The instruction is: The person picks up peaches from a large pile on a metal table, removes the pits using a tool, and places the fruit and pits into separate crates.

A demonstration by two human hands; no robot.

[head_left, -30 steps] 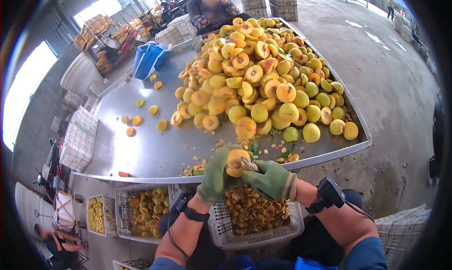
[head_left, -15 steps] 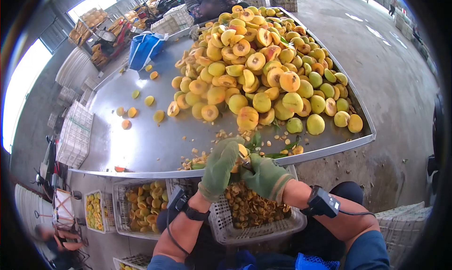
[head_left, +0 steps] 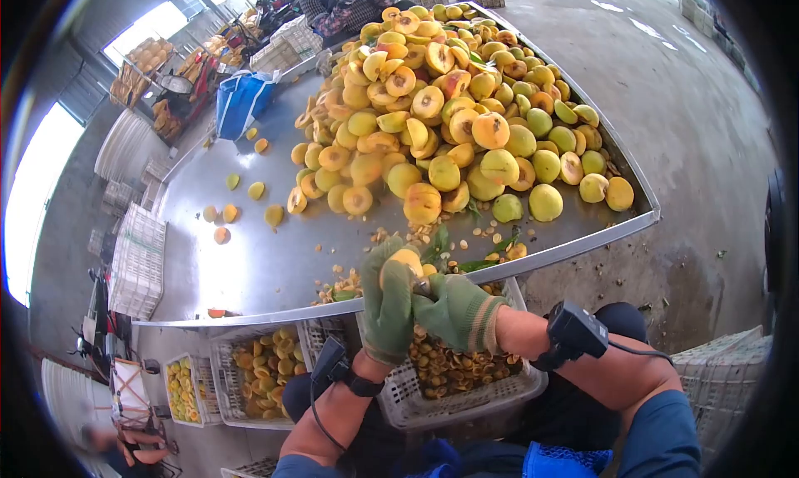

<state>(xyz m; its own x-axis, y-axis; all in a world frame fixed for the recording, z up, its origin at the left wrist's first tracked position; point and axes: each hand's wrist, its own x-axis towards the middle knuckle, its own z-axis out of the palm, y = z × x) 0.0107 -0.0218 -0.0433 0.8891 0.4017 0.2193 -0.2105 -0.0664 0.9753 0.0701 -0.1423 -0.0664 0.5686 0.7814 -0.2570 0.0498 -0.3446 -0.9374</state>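
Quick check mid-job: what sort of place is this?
Most likely a fruit-processing shed. A big steel table is heaped with yellow peaches, many halved. A plastic crate of pits sits under its edge, where the gloved left hand grips a peach. White crates are stacked nearby.
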